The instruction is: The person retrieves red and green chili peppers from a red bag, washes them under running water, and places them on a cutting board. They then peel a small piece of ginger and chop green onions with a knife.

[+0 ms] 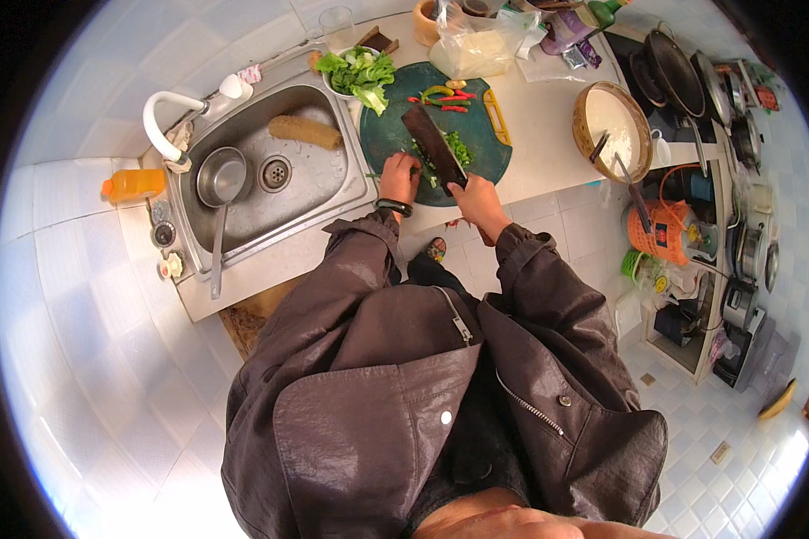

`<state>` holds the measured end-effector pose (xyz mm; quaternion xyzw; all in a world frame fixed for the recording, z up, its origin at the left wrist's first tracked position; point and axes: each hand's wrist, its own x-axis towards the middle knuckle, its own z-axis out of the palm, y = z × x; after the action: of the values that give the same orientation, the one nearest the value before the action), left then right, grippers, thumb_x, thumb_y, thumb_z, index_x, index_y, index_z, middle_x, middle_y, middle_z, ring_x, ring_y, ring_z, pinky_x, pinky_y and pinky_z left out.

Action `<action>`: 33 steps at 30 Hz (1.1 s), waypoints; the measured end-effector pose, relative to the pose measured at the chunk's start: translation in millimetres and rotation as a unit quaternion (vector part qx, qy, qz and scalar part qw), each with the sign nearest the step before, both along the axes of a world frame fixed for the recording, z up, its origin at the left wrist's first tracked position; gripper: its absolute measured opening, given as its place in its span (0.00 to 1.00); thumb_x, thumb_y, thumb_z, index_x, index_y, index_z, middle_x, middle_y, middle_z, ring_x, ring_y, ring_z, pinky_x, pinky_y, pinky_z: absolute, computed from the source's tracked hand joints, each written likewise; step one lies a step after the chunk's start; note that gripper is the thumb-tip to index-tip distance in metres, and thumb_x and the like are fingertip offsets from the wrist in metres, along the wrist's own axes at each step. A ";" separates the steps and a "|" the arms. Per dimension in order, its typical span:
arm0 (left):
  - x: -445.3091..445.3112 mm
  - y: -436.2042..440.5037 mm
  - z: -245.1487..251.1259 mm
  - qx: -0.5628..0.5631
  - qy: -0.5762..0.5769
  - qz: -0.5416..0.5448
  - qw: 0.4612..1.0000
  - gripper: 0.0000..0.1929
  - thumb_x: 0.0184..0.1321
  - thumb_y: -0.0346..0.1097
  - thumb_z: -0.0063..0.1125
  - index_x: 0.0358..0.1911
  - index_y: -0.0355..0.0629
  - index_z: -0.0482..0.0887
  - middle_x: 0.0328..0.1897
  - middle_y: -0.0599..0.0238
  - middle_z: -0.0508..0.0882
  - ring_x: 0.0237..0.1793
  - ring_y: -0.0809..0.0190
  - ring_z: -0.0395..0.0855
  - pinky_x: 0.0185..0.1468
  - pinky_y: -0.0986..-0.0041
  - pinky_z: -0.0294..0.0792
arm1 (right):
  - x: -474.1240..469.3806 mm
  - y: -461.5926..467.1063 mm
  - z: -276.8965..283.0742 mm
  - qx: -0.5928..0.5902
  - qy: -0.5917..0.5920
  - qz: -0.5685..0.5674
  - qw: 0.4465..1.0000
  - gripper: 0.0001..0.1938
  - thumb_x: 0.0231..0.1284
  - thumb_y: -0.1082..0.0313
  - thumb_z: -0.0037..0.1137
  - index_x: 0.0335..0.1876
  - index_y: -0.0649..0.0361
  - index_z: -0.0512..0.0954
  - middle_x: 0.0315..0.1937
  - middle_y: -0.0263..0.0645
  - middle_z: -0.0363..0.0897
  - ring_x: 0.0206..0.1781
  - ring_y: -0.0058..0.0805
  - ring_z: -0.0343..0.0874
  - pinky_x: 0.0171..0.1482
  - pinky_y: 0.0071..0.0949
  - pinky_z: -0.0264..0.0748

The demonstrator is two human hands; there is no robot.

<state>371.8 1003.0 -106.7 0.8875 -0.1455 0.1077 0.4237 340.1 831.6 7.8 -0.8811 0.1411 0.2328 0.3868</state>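
Observation:
My right hand (pixel 476 201) is closed round the handle of a cleaver (pixel 433 145), whose broad dark blade lies over a green cutting board (pixel 384 131) with a yellow handle. To the blade's left, my left hand (pixel 400 178) has its fingers curled at the near left part of the board, on green stalks that show beside it. Chopped greens (pixel 456 149) lie on both sides of the blade. Red and green chili peppers (pixel 448 101) rest at the board's far side. A bowl of leafy greens (pixel 361 74) stands at the board's far left edge.
Left is a steel sink (pixel 303 172) holding a long-handled pan (pixel 221 177) and a brown cylindrical thing (pixel 305 132). A plastic bag (pixel 478 47) stands behind the board. To the right are a large bowl of pale liquid (pixel 613 128) and a wok (pixel 674 71).

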 end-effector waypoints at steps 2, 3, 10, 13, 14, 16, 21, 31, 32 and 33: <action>-1.7 2.7 -9.8 0.008 -0.005 0.004 1.000 0.10 0.47 0.23 0.63 0.33 0.42 0.78 0.39 0.54 0.77 0.44 0.42 0.73 0.46 0.54 0.68 | -0.2 0.0 2.2 -0.032 -0.025 0.043 0.998 0.20 0.59 0.57 0.55 0.42 0.72 0.76 0.27 0.58 0.80 0.35 0.54 0.81 0.40 0.44 0.76; -0.6 2.5 -10.2 0.010 -0.008 0.003 1.000 0.10 0.47 0.23 0.63 0.33 0.42 0.78 0.39 0.54 0.77 0.43 0.42 0.73 0.46 0.54 0.68 | -0.4 -1.3 -2.9 -0.056 -0.045 0.070 0.995 0.19 0.59 0.58 0.55 0.42 0.71 0.76 0.28 0.58 0.80 0.36 0.55 0.81 0.40 0.45 0.76; -1.3 4.9 -10.8 0.037 -0.019 -0.034 0.999 0.10 0.47 0.24 0.60 0.34 0.43 0.80 0.41 0.56 0.78 0.44 0.45 0.74 0.48 0.57 0.69 | 3.5 13.7 -21.8 -0.148 -0.060 0.148 0.976 0.16 0.60 0.59 0.54 0.39 0.69 0.77 0.33 0.59 0.80 0.40 0.57 0.80 0.43 0.47 0.76; -5.0 4.7 -5.0 0.082 -0.009 -0.031 0.996 0.10 0.47 0.25 0.61 0.36 0.42 0.80 0.43 0.57 0.78 0.45 0.45 0.74 0.48 0.59 0.69 | 3.7 10.4 -30.2 -0.140 -0.052 0.122 0.981 0.17 0.60 0.58 0.55 0.38 0.68 0.77 0.33 0.59 0.80 0.40 0.57 0.79 0.43 0.47 0.76; -4.7 3.4 -5.4 0.079 -0.013 -0.030 0.996 0.10 0.48 0.27 0.61 0.36 0.40 0.80 0.43 0.56 0.78 0.45 0.46 0.74 0.49 0.59 0.69 | 5.5 5.9 -31.9 -0.130 -0.056 0.121 0.983 0.17 0.60 0.57 0.55 0.39 0.68 0.77 0.33 0.59 0.80 0.40 0.58 0.79 0.43 0.47 0.76; -7.9 2.3 -7.5 0.075 -0.018 -0.029 0.997 0.11 0.48 0.29 0.63 0.36 0.38 0.80 0.45 0.54 0.77 0.46 0.46 0.73 0.51 0.59 0.68 | 6.9 1.8 -28.3 -0.105 -0.061 0.120 0.985 0.18 0.59 0.57 0.55 0.39 0.69 0.77 0.32 0.60 0.79 0.40 0.58 0.79 0.43 0.47 0.75; -18.6 -4.9 14.7 0.039 0.015 -0.017 0.999 0.16 0.46 0.32 0.67 0.38 0.37 0.78 0.48 0.51 0.75 0.50 0.44 0.72 0.54 0.58 0.68 | 5.0 -1.0 -38.8 -0.100 -0.079 0.095 0.987 0.18 0.59 0.56 0.55 0.38 0.69 0.76 0.32 0.59 0.80 0.41 0.57 0.80 0.44 0.46 0.76; -13.2 -5.1 -9.2 0.007 -0.026 -0.019 0.999 0.13 0.46 0.24 0.64 0.37 0.39 0.78 0.48 0.52 0.76 0.49 0.43 0.73 0.52 0.57 0.68 | -0.2 -1.2 -10.9 -0.063 -0.069 0.060 0.994 0.19 0.60 0.57 0.54 0.39 0.72 0.76 0.31 0.61 0.79 0.39 0.59 0.79 0.43 0.48 0.74; -12.6 -4.5 -10.5 0.004 -0.016 -0.018 1.000 0.13 0.46 0.23 0.63 0.37 0.39 0.78 0.48 0.52 0.76 0.48 0.43 0.74 0.52 0.57 0.68 | -1.5 -2.3 -10.7 -0.083 -0.079 0.083 0.990 0.18 0.60 0.58 0.53 0.38 0.70 0.76 0.29 0.59 0.79 0.38 0.57 0.80 0.41 0.46 0.75; -11.5 -3.6 -9.9 0.002 -0.006 -0.017 1.000 0.13 0.45 0.23 0.63 0.36 0.39 0.78 0.48 0.52 0.76 0.48 0.43 0.74 0.52 0.57 0.68 | -2.2 -2.7 -10.5 -0.103 -0.088 0.106 0.985 0.17 0.61 0.58 0.53 0.38 0.69 0.76 0.27 0.57 0.79 0.36 0.55 0.80 0.40 0.45 0.76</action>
<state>360.3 999.4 -116.6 0.8853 -0.1635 0.1050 0.4225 337.8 828.9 -2.7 -0.9433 0.0357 0.1777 0.2779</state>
